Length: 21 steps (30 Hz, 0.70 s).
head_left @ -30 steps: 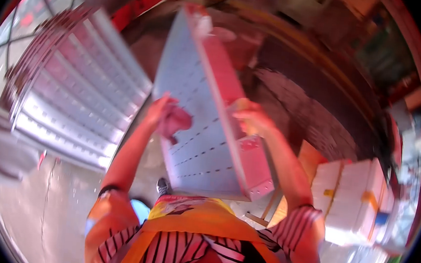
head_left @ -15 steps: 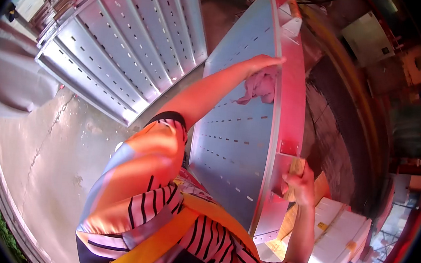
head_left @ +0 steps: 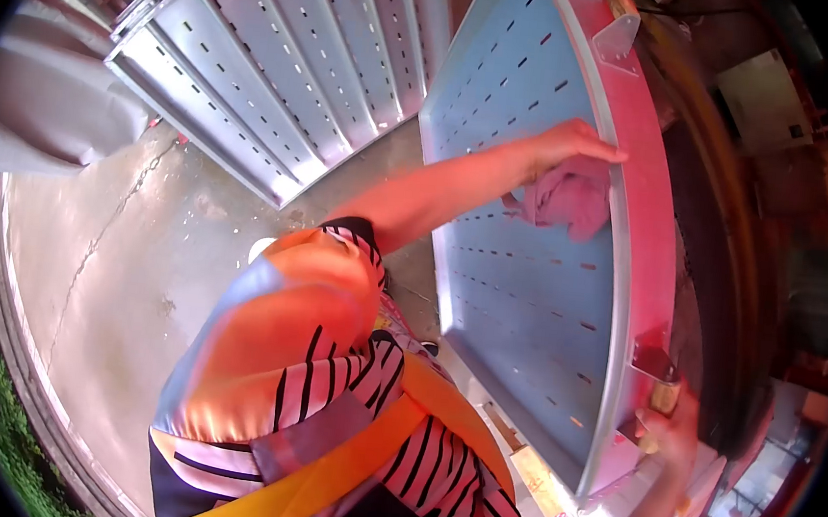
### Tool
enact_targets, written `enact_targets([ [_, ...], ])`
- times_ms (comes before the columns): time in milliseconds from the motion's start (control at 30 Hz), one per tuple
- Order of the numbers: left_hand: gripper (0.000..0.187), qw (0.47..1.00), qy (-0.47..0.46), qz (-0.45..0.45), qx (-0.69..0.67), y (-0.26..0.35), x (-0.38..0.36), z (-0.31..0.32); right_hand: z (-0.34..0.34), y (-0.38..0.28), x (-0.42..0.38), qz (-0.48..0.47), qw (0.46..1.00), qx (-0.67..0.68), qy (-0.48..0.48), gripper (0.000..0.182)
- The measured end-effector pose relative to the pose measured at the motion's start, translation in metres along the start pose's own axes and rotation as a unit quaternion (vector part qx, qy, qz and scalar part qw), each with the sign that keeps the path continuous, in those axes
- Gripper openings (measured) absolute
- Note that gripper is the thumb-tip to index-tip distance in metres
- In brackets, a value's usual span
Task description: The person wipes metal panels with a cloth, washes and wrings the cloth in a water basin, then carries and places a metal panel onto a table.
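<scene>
A large pale blue metal panel (head_left: 520,287) with rows of slots and a raised metal side rim (head_left: 649,220) stands in front of me. My left hand (head_left: 566,149) reaches across it, closed around a crumpled purplish-grey cloth (head_left: 572,198), with its fingertips at the rim. The cloth hangs against the panel's slotted face. Lower down, at the near end of the rim, my right hand (head_left: 673,429) is wrapped around a wooden block (head_left: 664,397) beside a small bracket (head_left: 654,360). How the block meets the rim is blurred.
Another slotted, ribbed metal panel (head_left: 284,60) leans at the upper left, with several stacked behind it. Grey sheeting (head_left: 54,99) hangs beside them. White boxes (head_left: 699,490) stand at the lower right, and a cracked concrete floor (head_left: 107,281) spreads at left.
The blue panel and both my hands sit farther right in the view, which has also shifted. The cloth and wooden block remain in my hands.
</scene>
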<state>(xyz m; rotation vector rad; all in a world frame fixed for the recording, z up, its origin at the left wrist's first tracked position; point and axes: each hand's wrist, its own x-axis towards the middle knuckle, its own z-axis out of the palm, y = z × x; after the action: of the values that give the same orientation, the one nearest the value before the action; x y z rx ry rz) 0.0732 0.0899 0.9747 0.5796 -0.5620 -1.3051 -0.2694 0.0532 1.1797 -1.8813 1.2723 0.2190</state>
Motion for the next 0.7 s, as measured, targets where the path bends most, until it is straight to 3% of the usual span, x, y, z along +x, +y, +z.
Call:
enact_targets([
  [33,0.041,0.999,0.020,-0.019,0.024,0.002,-0.011,0.002,-0.008,-0.001,0.004,0.004,0.999,-0.042,0.005,0.040],
  [133,0.040,0.998,-0.017,0.031,-0.052,-0.012,-0.030,-0.004,-0.023,0.009,0.030,-0.102,0.961,-0.230,0.115,0.038],
  [167,0.041,0.997,-0.016,0.047,-0.059,-0.014,-0.037,-0.008,-0.019,0.006,0.042,-0.200,0.921,-0.285,0.173,0.034],
  [267,0.043,0.993,-0.022,0.084,-0.085,-0.021,-0.052,-0.015,-0.046,0.012,0.087,-0.216,0.818,-0.439,0.302,0.036],
  [433,0.044,0.983,-0.015,0.163,-0.086,-0.025,-0.060,-0.044,-0.081,-0.040,0.182,-0.364,0.732,-0.490,0.304,0.044],
  [500,0.045,0.979,0.030,0.190,-0.064,-0.011,-0.065,-0.040,-0.100,-0.060,0.232,-0.482,0.668,-0.483,0.298,0.050],
  [533,0.046,0.977,0.051,0.200,-0.052,-0.007,-0.068,-0.039,-0.107,-0.073,0.256,-0.491,0.653,-0.496,0.294,0.056],
  [633,0.047,0.971,0.130,0.199,-0.002,0.009,-0.085,-0.049,-0.088,-0.129,0.304,-0.522,0.662,-0.480,0.242,0.055],
  [700,0.047,0.961,0.191,0.200,-0.003,0.012,-0.098,-0.046,-0.065,-0.164,0.326,-0.601,0.648,-0.420,0.207,0.054],
])
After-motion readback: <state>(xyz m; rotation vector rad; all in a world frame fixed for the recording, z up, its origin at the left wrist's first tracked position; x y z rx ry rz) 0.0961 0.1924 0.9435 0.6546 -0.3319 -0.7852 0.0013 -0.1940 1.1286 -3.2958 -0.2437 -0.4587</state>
